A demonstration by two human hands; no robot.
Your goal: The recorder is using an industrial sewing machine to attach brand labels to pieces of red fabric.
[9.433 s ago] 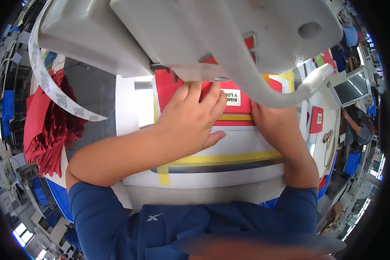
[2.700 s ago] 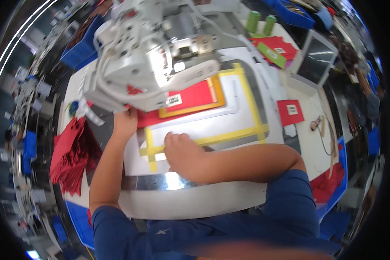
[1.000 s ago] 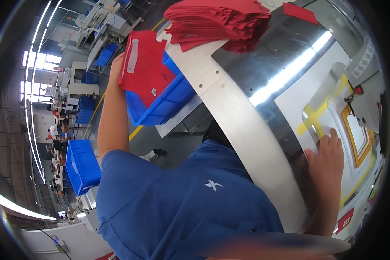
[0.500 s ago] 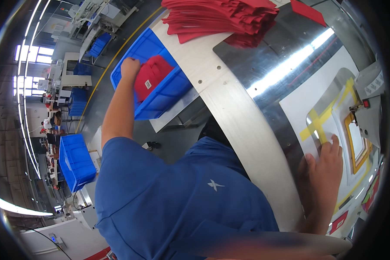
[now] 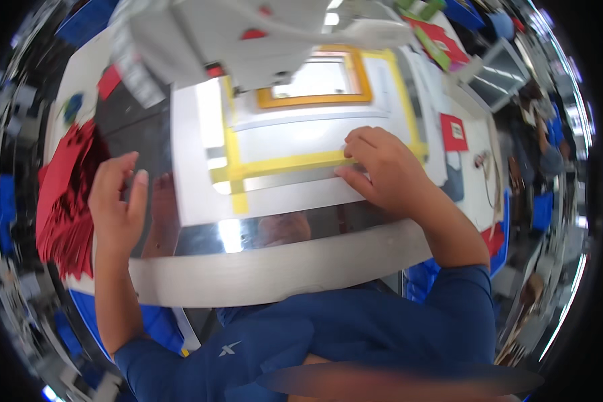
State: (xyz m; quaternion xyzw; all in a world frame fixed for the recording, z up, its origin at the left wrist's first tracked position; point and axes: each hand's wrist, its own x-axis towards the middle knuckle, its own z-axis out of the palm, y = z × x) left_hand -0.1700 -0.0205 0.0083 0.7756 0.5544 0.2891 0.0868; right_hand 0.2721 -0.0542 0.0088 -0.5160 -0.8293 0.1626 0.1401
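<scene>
My left hand (image 5: pixel 117 204) is raised at the left of the machine table, thumb and fingers apart and nothing between them. Close beside it lies a thick stack of red fabric pieces (image 5: pixel 67 194). My right hand (image 5: pixel 386 167) hovers over or rests on the front strip of yellow tape (image 5: pixel 295 163); contact is hard to tell. Its fingers are bent, the thumb stands apart, and no object shows in it. The tape borders a white sheet (image 5: pixel 197 194) on the table. Behind, an orange-yellow rectangular frame (image 5: pixel 315 100) sits under a white sewing-machine head (image 5: pixel 234 40), smeared by motion.
A metal table edge (image 5: pixel 281 275) runs in front of my body. Blue bins stand below it, one at the left (image 5: pixel 161 325) and one at the right (image 5: pixel 422 278). A red labelled fabric piece (image 5: pixel 453 132) lies on the right side table, with green and red pieces beyond.
My left hand has left the blue bin, where it was at a red fabric piece, and is now above the table by the red stack. My view has swung right toward the machine.
</scene>
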